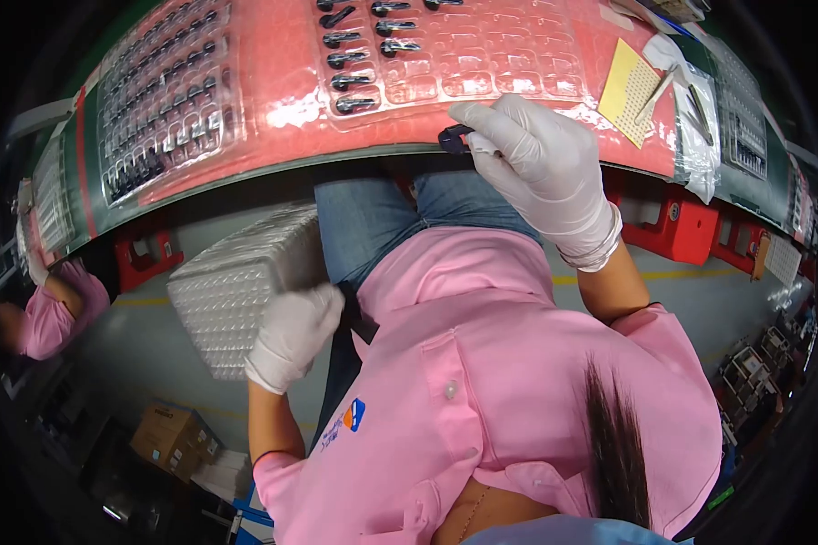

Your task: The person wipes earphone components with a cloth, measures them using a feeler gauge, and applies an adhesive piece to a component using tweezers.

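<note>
My right hand (541,168), in a white glove, pinches a small black earbud-shaped part (454,139) at the table's near edge. Just beyond it lies a clear plastic tray (527,59) with black parts of similar shape (350,82) in its left columns. My left hand (298,331), gloved too, is closed beside my waist. A dark piece (362,318) shows at its fingers, but I cannot tell what it is or whether it is held. A stack of clear trays (227,300) stands near this hand.
Another filled tray (168,100) lies on the left of the pink mat (286,113). To the right are a yellow perforated sheet (625,86) and tweezers (700,113). Below the table edge are red stools (677,227). A co-worker (59,309) is at the far left; a cardboard box (173,436) is lower left.
</note>
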A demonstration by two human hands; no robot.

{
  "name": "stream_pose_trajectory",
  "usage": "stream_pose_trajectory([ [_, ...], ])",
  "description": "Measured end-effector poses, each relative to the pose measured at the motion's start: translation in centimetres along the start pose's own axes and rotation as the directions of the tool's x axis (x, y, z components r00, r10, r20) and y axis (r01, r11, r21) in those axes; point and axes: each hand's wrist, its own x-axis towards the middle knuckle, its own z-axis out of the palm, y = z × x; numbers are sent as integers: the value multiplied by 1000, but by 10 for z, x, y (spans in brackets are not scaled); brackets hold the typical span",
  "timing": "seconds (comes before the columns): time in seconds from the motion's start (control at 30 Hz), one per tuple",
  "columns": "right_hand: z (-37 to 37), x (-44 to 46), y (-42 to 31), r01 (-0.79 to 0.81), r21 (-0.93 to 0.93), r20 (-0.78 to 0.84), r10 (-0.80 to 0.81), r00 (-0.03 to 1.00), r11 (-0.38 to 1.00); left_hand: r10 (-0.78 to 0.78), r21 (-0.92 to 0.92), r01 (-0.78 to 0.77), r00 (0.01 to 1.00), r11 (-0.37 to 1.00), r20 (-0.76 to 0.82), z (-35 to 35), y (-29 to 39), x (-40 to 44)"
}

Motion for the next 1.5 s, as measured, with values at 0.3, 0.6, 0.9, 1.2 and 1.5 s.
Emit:
stream_pose_trajectory([
  [0.3, -4, -2, -14, -19, 23, 88, 17, 996, 1000, 131, -343, -658, 560, 671, -818, -41, 105, 93],
  [0.6, 10, -5, -12, -241, 453, 66, 237, 969, 858, -73, -789, -613, 785, 42, -615, -32, 102, 89],
  [0.9, 5, -8, -12, -234, 455, 175, 171, 970, 859, -75, -788, -609, 793, -94, -604, -29, 108, 99],
  [1.2, 12, -10, -12, -335, 613, 122, 333, 935, 716, -56, -830, -535, 844, -156, -533, -29, 102, 95],
  [1.5, 16, -20, -14, -372, 764, 192, 365, 911, 527, -94, -658, -721, 656, 216, -749, -23, 99, 103],
])
